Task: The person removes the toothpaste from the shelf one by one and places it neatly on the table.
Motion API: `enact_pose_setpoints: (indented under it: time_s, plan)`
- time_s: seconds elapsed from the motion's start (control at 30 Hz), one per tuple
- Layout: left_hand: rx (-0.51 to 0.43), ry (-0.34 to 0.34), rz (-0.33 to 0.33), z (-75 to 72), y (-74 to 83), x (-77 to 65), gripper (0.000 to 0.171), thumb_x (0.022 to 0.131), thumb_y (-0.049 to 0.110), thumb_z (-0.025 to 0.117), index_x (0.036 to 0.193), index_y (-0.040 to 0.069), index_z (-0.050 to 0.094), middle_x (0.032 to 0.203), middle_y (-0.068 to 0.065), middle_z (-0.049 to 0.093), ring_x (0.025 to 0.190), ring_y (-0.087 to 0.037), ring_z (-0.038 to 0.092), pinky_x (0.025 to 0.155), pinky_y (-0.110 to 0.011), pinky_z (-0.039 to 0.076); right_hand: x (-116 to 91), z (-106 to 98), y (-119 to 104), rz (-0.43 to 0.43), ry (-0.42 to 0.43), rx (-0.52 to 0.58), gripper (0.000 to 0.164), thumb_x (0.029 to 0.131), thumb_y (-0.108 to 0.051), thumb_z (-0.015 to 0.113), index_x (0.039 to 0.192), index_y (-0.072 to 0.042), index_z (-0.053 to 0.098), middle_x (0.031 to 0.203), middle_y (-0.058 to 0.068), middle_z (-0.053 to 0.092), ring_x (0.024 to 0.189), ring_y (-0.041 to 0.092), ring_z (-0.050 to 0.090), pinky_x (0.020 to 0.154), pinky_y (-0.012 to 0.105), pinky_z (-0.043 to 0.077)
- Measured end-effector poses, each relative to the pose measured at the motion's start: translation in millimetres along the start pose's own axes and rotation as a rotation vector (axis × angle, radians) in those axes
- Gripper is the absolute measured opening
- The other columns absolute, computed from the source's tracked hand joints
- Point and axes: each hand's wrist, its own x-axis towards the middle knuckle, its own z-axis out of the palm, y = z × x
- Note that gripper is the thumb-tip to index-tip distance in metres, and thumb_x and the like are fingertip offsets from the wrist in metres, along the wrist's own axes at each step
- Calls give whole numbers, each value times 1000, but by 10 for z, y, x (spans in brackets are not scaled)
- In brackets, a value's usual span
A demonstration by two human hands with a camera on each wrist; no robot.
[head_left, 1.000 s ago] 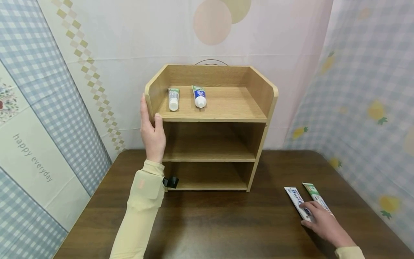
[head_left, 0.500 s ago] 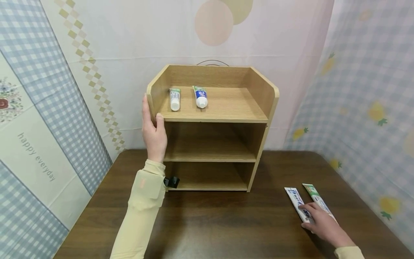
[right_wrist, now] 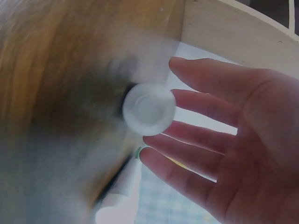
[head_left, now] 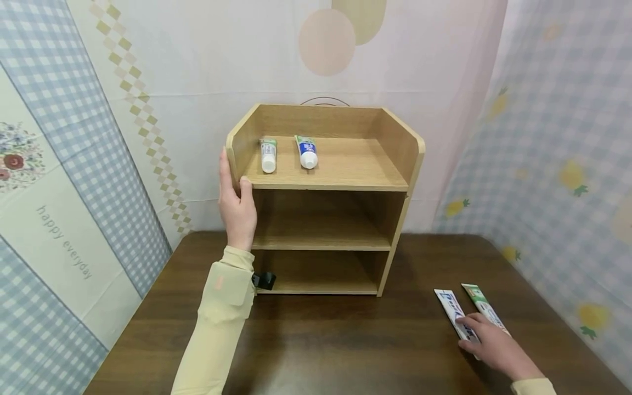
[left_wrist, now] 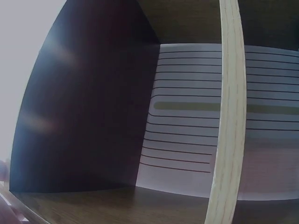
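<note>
My left hand point(head_left: 238, 211) lies along the outer left side of a wooden shelf unit point(head_left: 326, 185), fingers straight, thumb at its front edge. On the unit's top board lie two toothpaste tubes, a white and green one point(head_left: 269, 156) and a blue, white and green one point(head_left: 307, 152), caps toward me. At the right of the table, my right hand point(head_left: 494, 343) reaches over a white and blue toothpaste tube point(head_left: 450, 308). The right wrist view shows its fingers extended behind the round white cap point(right_wrist: 149, 109), thumb apart from it. Beside it lies a green and white toothpaste tube point(head_left: 484, 306).
The shelf unit stands at the back of a dark brown wooden table point(head_left: 340, 345). It has two lower compartments, one over the other. Patterned cloth hangs behind and at both sides. A small black device point(head_left: 264, 281) sits at the left wrist.
The head view has shifted slightly, so the scene sits a little lower. Both hands keep nearly the same places, left on the shelf unit, right over the white and blue toothpaste tube.
</note>
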Motion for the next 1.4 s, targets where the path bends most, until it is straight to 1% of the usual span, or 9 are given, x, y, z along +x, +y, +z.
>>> enact_pose_setpoints:
  time_s: [0.23,0.4,0.47,0.57,0.7,0.8,0.93,1.2,1.4]
  plan:
    - [19,9,-7,17,8,10,58,90,2,38,143,19,23,147,5,27,131,3,25,108,-20,22,24,-149,-176,-35,74,-2,35,75,-27,68,104,-7,63,108,11,58,92,30,60,72,46,47]
    - [15,0,0,13,-2,0,58,90,2,37,143,19,22,147,7,26,132,3,23,109,-20,20,86,-348,-399,-60,87,-9,35,79,-32,64,105,-9,62,113,13,57,92,28,61,67,41,48]
    - [18,-3,-2,11,-5,-5,58,90,2,37,143,19,22,147,8,25,132,4,22,109,-20,19,123,-436,-508,-76,83,-16,33,81,-34,61,106,-12,62,114,10,57,93,25,61,65,38,48]
    - [18,0,-2,12,-8,-12,58,89,1,37,143,18,22,147,8,26,132,3,23,109,-20,19,180,-561,-678,-138,125,-30,27,82,-33,60,103,-16,62,112,4,58,93,20,60,67,34,48]
    - [26,13,-10,24,-2,-11,58,89,1,38,143,18,23,147,5,27,131,2,25,108,-21,21,302,-716,-892,-254,224,-60,20,79,-26,65,97,-19,63,105,-4,59,84,11,61,64,28,48]
    - [28,18,-14,30,3,-6,58,89,2,38,143,19,24,147,5,28,131,2,25,108,-21,21,417,-818,-1025,-336,292,-79,20,76,-22,68,95,-19,63,102,-5,60,78,9,61,63,27,48]
    - [17,3,-6,22,1,-2,58,89,2,37,143,19,23,147,7,26,132,3,24,108,-20,20,573,-943,-1185,-401,331,-77,19,76,-21,67,94,-18,64,101,-4,61,78,10,62,66,30,48]
    - [11,30,-8,35,-9,-16,58,88,0,39,142,17,25,147,2,27,132,2,24,109,-19,19,810,-1076,-1390,-407,358,11,18,80,-24,63,98,-20,63,101,-8,58,90,8,58,74,30,48]
    - [11,40,5,38,-3,4,58,88,1,39,142,17,26,147,2,29,132,1,25,108,-20,21,957,-1173,-1589,-426,394,91,22,82,-26,62,103,-20,61,108,-6,56,92,10,58,73,29,47]
